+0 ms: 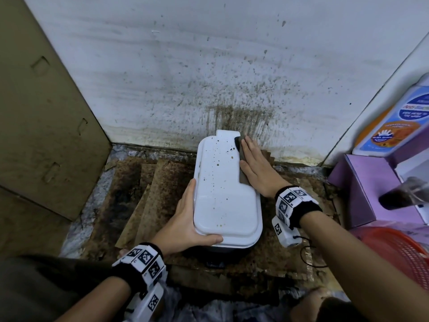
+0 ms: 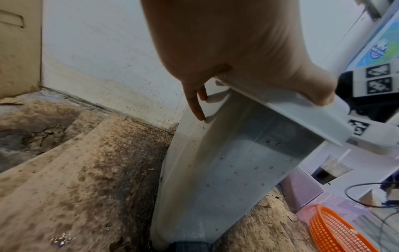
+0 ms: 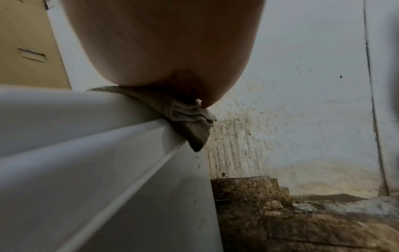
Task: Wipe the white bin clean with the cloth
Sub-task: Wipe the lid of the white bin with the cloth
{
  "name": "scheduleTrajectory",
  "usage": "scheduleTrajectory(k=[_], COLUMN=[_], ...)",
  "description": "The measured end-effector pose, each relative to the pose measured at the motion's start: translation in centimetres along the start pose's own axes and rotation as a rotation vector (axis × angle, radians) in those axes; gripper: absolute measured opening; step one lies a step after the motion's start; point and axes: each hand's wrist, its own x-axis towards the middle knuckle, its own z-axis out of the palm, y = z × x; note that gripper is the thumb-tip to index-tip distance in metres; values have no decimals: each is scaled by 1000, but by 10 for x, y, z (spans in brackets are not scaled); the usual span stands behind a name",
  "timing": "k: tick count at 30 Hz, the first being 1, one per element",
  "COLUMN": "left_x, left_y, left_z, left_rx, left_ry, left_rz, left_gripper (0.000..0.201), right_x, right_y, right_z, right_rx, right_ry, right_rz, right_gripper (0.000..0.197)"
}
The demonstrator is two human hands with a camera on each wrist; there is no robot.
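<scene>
The white bin (image 1: 226,191), lid closed and speckled, stands on the floor against the far wall. The left hand (image 1: 185,219) grips its near-left corner; the right hand (image 1: 257,168), fingers spread flat, presses the cloth (image 1: 241,156) on its far-right edge.

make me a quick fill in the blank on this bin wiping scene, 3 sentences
1. The right hand presses the cloth flat on the bin's ____.
2. The left hand steadies the white bin at its near ____ corner.
3. The basket at the right is ____ in colour.

Missing words: lid; left; orange
</scene>
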Motion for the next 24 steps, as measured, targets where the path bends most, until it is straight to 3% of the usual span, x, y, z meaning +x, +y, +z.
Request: scheduleTrajectory(k=[12,18,24], left_x=[-1,0,-1], left_y=[-1,-2,-1], left_z=[1,4,3], left_rx=[8,0,-24], left_ry=[3,22,22], left_rz=[-11,1,3], left_gripper=[151,151,150], right_x=[-108,-101,-50], right_y=[-44,-41,-34], right_z=[42,34,9], right_rx=[-48,-83,10], right_ry=[112,57,-83], right_rz=[-43,-39,52], right_gripper=[62,63,68])
